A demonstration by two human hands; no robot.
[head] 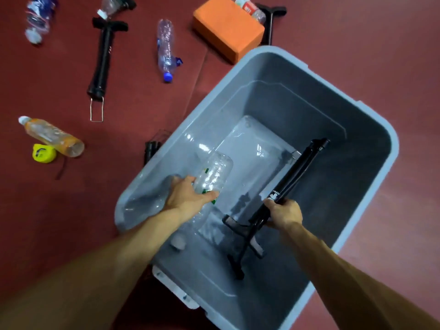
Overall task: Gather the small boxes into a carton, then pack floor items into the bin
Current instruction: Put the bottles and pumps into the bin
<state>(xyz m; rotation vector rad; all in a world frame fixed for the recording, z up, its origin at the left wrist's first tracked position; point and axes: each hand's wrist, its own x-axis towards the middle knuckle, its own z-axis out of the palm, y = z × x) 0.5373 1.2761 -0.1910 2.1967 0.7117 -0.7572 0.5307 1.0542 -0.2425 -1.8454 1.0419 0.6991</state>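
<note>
Both hands are inside the grey bin [371, 115]. The left hand [188, 198] is wrapped around a clear plastic bottle [214, 172], its base pointing up and away, long axis tilted; the cap end seems hidden under the palm. The right hand [283, 213] clenches a black hand pump [292, 177], lying diagonally, handle nearest, far end against the right wall.

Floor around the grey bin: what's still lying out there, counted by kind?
Plastic bottles: 5
Black hand pumps: 2
Orange block: 1
Yellow tape measure: 1
Unclear dark item beside the bin: 1
Total: 10
</note>
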